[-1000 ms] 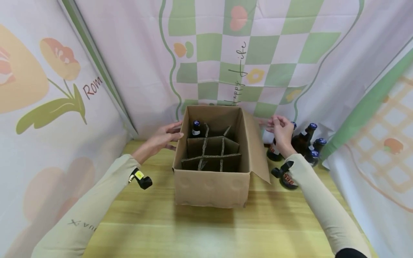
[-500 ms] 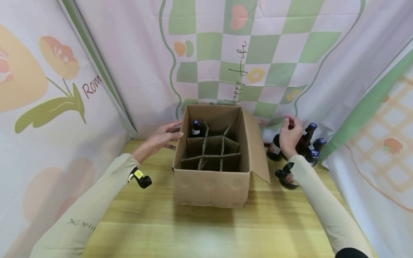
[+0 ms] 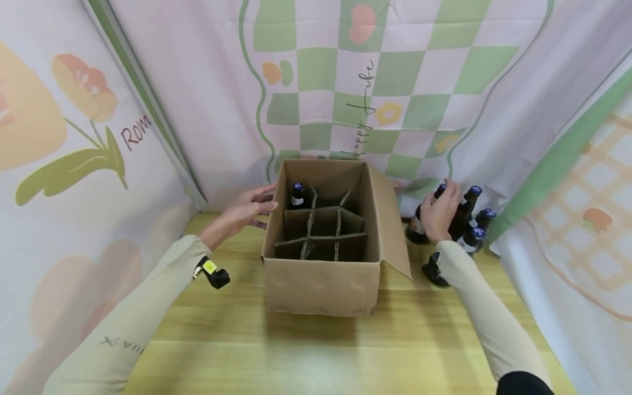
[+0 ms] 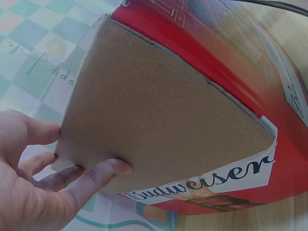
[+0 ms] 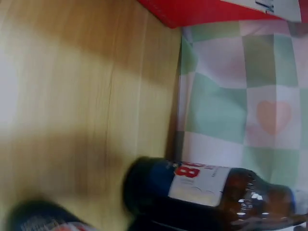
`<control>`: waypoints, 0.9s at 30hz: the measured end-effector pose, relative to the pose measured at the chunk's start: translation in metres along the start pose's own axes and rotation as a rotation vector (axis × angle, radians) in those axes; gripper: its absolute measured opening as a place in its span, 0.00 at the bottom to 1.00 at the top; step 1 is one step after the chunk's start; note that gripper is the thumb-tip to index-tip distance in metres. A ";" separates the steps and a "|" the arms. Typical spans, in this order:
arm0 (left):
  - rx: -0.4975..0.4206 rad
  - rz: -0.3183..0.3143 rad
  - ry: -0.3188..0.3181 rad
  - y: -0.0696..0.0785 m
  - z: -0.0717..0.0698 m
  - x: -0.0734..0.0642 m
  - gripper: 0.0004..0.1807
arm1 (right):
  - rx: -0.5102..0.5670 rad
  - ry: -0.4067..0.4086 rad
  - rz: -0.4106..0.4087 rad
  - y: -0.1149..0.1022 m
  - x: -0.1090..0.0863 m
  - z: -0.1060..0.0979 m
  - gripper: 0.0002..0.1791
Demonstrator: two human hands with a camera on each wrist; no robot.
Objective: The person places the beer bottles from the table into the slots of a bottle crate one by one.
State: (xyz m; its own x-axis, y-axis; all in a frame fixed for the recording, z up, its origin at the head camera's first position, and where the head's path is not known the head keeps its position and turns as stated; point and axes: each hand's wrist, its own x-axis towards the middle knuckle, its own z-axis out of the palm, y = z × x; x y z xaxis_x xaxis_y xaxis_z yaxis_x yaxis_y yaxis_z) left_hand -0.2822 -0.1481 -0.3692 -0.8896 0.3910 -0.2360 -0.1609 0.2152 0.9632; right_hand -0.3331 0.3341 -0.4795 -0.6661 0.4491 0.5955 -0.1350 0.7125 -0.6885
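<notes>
Nearest us, at six o'clock, a broad stretch of table [image 3: 237, 343] runs up to the box [image 3: 321, 288]. The sleeves [image 3: 143, 318] come in from seven and five o'clock, the left one bearing upside-down letters we read only in part. The box stands at the centre with its top open and its near wall plain brown. At three o'clock its flap [image 3: 391, 230] leans outward, and we see a strip of wood between that edge and the bottles [image 3: 475, 236], blue-capped and close together. Dividers [image 3: 323, 239] split the inside into cells; the boxed bottle [image 3: 297, 196] is in the one at eleven o'clock. In the left wrist view we read "Budweiser" on a white band across red board, next to a brown panel [image 4: 159, 115]. At ten o'clock the left hand [image 3: 242, 211] has its fingers spread, tips touching that panel. At two o'clock the right hand [image 3: 441, 215] is at the neck of the leftmost bottle [image 3: 416, 225], fingers bent; whether it grips, we cannot tell. Behind, at twelve, the checked cloth [image 3: 316, 71] reads "Happy Life"; at ten, the side cloth [image 3: 29, 230] reads "Rom".
</notes>
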 end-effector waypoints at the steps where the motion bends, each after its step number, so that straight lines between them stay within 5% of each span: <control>1: 0.001 -0.002 0.000 0.000 0.000 0.000 0.40 | 0.024 0.013 0.037 0.001 0.000 0.001 0.26; 8: 0.000 -0.007 0.012 0.002 0.001 0.000 0.40 | 0.118 0.137 0.176 0.011 0.005 0.006 0.23; 15: 0.007 0.003 0.011 0.001 0.002 -0.001 0.39 | 0.180 0.101 0.230 0.020 0.000 0.005 0.21; 21: 0.010 -0.004 0.024 0.000 0.001 -0.001 0.39 | 0.116 0.063 0.162 0.018 -0.009 0.006 0.21; 27: 0.005 -0.001 0.028 -0.002 0.002 0.001 0.39 | 0.215 0.054 0.193 0.018 -0.014 0.006 0.20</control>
State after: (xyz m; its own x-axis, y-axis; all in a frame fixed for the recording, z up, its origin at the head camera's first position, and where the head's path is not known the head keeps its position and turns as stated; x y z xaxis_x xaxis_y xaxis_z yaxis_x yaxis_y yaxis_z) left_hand -0.2818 -0.1464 -0.3714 -0.9009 0.3659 -0.2336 -0.1599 0.2206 0.9622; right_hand -0.3305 0.3367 -0.5028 -0.6557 0.5971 0.4622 -0.1657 0.4834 -0.8596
